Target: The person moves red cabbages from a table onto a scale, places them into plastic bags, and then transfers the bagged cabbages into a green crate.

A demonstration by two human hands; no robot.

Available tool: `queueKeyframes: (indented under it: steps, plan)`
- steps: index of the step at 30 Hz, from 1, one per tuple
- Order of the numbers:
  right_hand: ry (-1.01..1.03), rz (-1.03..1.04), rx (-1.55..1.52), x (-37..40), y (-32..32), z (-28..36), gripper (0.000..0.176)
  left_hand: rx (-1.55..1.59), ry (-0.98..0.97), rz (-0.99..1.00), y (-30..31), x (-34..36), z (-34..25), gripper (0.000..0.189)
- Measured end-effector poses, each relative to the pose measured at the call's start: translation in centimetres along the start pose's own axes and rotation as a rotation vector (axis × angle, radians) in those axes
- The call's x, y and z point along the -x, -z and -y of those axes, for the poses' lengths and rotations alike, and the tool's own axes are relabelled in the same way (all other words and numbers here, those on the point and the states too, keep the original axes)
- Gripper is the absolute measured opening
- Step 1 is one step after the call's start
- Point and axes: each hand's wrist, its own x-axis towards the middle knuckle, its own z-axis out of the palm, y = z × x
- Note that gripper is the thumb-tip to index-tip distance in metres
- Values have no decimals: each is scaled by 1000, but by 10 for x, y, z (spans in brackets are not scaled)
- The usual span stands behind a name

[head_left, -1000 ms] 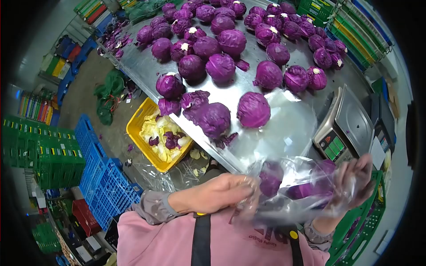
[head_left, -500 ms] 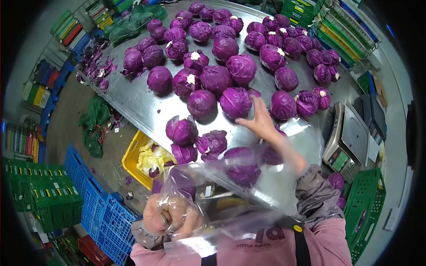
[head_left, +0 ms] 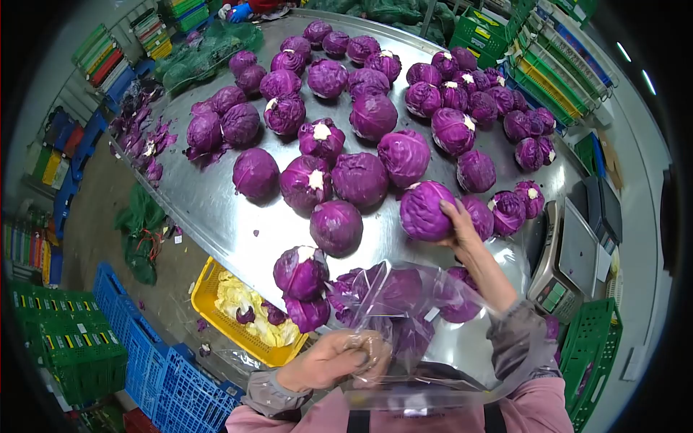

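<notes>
My right hand [head_left: 464, 229] grips a red cabbage [head_left: 424, 209] from its right side, fingers curled over it, at the near part of the metal table [head_left: 209, 198]. Close to my body, my left hand [head_left: 336, 361] is closed on the edge of a clear plastic bag [head_left: 404, 353], whose film spreads in front of my chest. Seen through the film are more red cabbages, partly blurred by it. Just beyond my left hand sit a red cabbage with a pale cut stem [head_left: 300, 273] and another below it [head_left: 307, 313].
Many red cabbages cover the table, with loose leaves [head_left: 148, 137] at its left edge. A yellow crate [head_left: 206, 296] of pale leaves stands below. To the right are a scale [head_left: 559, 270] and a green crate [head_left: 593, 353]. Another person's blue-gloved hand [head_left: 238, 12] shows at the far edge.
My right hand has closed on the red cabbage it was reaching around and moved it slightly right. My left hand has moved right and forward with the bag. The whole view has shifted a little.
</notes>
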Motion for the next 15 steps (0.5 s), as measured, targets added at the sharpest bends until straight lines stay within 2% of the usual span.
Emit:
queueKeyframes:
  steps: [3,5,7,8,9,11,12,13,15]
  plan:
    - [47,-27,56,8,13,16,79,-97,45,18,15,-19,5,19]
    - [19,95,-199,6,27,16,75,-99,75,-1,26,-26,11,18]
    - [-22,84,-347,8,36,13,70,-197,54,-129,30,-32,15,20]
    - [33,135,-431,7,42,12,68,-234,126,-193,33,-27,12,24]
    - [97,169,-514,11,52,12,67,-165,113,-308,24,-28,10,26]
    - [138,60,-493,32,68,22,72,-139,29,-265,25,-30,12,29]
    - [204,38,-469,45,81,29,68,-206,-13,-310,22,-33,14,31]
    - [277,-73,-436,58,95,38,67,-274,-63,-354,20,-35,16,34]
    - [309,-205,-372,73,158,43,61,-326,-119,-391,20,-37,22,34]
